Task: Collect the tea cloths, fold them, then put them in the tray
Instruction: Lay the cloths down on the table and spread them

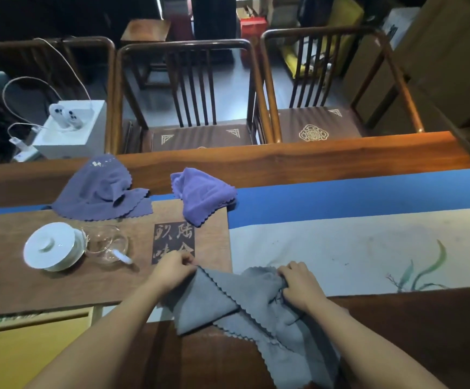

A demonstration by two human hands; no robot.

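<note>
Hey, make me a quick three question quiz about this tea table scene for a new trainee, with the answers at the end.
1. True or false: both hands grip the grey cloth.
2. How many purple cloths lie unfolded at the far side of the table?
3. Multiple choice: the white lidded cup sits A) on the blue runner, B) on the wooden tray beside the glass pitcher, C) on a chair.

Key:
1. True; the left hand pinches one corner, the right hand bunches another part.
2. Two: a dusky purple cloth and a brighter purple cloth.
3. B, on the wooden tray.
</note>
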